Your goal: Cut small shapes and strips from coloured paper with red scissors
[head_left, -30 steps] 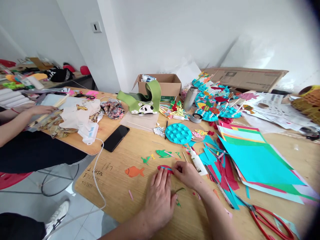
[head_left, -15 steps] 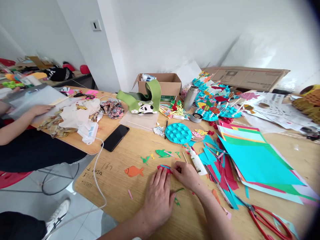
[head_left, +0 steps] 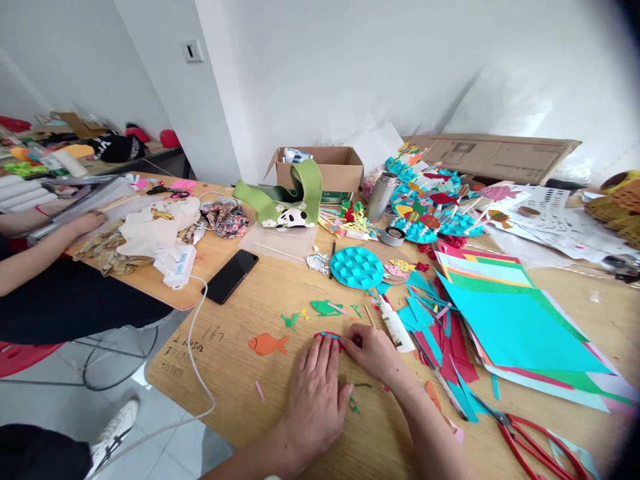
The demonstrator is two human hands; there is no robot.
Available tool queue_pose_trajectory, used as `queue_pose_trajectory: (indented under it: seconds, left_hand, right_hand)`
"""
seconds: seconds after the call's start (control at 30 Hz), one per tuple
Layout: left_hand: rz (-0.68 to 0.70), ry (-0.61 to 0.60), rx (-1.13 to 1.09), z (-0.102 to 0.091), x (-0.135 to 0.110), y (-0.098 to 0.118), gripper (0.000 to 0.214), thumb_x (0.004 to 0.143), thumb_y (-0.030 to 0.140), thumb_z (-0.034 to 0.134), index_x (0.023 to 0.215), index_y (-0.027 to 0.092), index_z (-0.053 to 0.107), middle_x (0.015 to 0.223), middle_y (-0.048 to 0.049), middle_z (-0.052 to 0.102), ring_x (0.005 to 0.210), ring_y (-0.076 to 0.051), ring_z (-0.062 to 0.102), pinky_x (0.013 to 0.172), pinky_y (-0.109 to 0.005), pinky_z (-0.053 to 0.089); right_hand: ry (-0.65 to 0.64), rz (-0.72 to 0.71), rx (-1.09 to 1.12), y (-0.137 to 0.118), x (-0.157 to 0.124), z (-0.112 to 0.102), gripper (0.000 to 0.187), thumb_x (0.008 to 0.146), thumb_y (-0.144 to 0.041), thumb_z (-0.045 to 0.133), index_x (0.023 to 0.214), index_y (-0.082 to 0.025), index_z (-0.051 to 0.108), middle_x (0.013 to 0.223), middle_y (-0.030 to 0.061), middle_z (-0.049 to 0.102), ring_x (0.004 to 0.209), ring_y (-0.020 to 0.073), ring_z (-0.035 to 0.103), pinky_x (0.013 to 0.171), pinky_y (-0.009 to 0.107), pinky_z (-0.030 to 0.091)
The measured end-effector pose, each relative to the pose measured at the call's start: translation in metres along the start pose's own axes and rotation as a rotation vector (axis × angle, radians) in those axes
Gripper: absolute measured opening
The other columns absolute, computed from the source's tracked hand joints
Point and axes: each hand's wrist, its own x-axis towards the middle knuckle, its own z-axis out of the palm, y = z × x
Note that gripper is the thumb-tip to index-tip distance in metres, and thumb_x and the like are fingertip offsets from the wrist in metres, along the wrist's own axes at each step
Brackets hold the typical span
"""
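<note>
A small red paper cutout [head_left: 327, 335] with blue strip pieces on it lies on the table, its lower part hidden under my fingers. My left hand [head_left: 320, 390] rests flat, fingertips holding the cutout down. At the cutout's right end my right hand [head_left: 373, 350] is closed in a pinch on its edge. An orange paper fish [head_left: 268, 344] lies to the left, and a green paper fish [head_left: 324, 307] lies just beyond. A white glue bottle [head_left: 397, 325] lies right of my right hand. Green scraps [head_left: 354, 403] are by my left thumb.
Red-handled scissors [head_left: 535, 443] lie at the lower right, near stacked coloured paper [head_left: 525, 327] and blue and red strips. A blue woven paper disc [head_left: 357, 267] and a black phone [head_left: 231, 276] lie farther back. A white cable [head_left: 193, 353] crosses the table's left edge. Another person's hand [head_left: 89, 221] is at the far left.
My left fingers cover more of the blue strip on the red cutout. My right hand stays at its right end. At the far left, the other person's translucent sheets have shifted.
</note>
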Motion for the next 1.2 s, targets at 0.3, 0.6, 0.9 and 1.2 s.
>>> queue_pose_trajectory:
  seconds: [0.3, 0.6, 0.9, 1.2]
  left_hand:
    - [-0.014, -0.009, 0.006, 0.001, 0.002, 0.000, 0.056, 0.090, 0.038, 0.034, 0.137, 0.007, 0.034, 0.144, -0.0137, 0.034, 0.134, -0.026, 0.026, 0.104, -0.043, 0.031]
    - [-0.002, -0.002, 0.023, -0.003, -0.008, -0.001, 0.055, 0.090, 0.039, 0.035, 0.134, 0.006, 0.039, 0.142, -0.0142, 0.037, 0.133, -0.027, 0.028, 0.105, -0.043, 0.030]
    - [0.009, -0.008, 0.008, -0.002, -0.013, -0.001, 0.057, 0.090, 0.039, 0.035, 0.135, 0.005, 0.035, 0.143, -0.0159, 0.035, 0.133, -0.027, 0.027, 0.105, -0.043, 0.030]
    - [0.012, -0.025, -0.003, -0.004, -0.012, -0.002, 0.059, 0.090, 0.042, 0.033, 0.137, 0.006, 0.033, 0.143, -0.0155, 0.034, 0.133, -0.028, 0.027, 0.105, -0.043, 0.030]
  right_hand:
    - [0.012, -0.026, 0.000, 0.000, 0.000, 0.001, 0.023, 0.079, -0.028, 0.049, 0.060, -0.018, 0.058, 0.060, 0.0036, 0.064, 0.054, 0.0134, 0.055, 0.051, 0.022, 0.033]
    - [0.004, -0.052, -0.040, -0.004, -0.006, 0.002, 0.023, 0.080, -0.028, 0.048, 0.063, -0.018, 0.060, 0.061, 0.0036, 0.066, 0.056, 0.0141, 0.058, 0.053, 0.022, 0.034]
    - [0.010, -0.055, -0.039, -0.005, -0.008, 0.007, 0.021, 0.080, -0.027, 0.047, 0.063, -0.019, 0.058, 0.064, 0.0035, 0.067, 0.059, 0.0144, 0.060, 0.055, 0.022, 0.036]
    - [0.006, -0.045, 0.045, -0.006, -0.007, 0.009, 0.012, 0.077, -0.022, 0.050, 0.067, -0.020, 0.056, 0.062, 0.0021, 0.064, 0.056, 0.0131, 0.058, 0.051, 0.021, 0.035]
